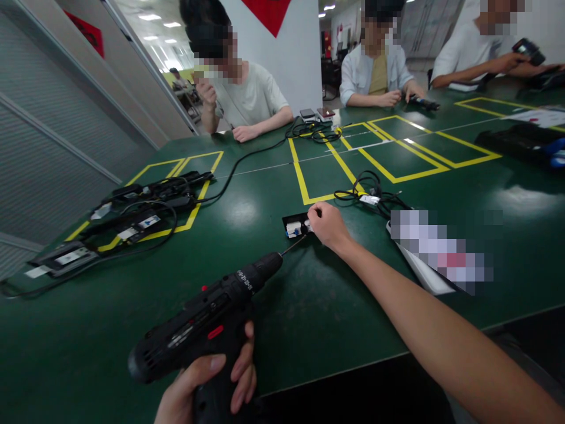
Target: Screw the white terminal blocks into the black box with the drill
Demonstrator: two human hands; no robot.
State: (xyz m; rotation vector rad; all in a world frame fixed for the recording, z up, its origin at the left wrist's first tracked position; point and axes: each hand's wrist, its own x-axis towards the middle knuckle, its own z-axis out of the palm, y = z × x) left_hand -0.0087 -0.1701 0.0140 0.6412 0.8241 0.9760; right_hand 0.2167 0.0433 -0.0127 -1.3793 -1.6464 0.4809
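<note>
My left hand (207,377) is wrapped round the handle of a black cordless drill (212,312) with red buttons. The drill points up and to the right, and its long thin bit (293,245) ends beside a small black case (289,220). White and blue parts (293,229) sit in that case, flat on the table. My right hand (329,227) is closed at the case's right end, its fingertips down among the parts. What those fingers pinch is hidden by the hand. I cannot tell whether the bit touches anything.
Black cabled devices (145,206) lie on the green table (238,212) at left. Coiled black cables (371,191) lie right of centre, near a white-edged flat object (419,265). Yellow tape marks rectangles. Several people sit across; one person's hands (397,97) are on a black device.
</note>
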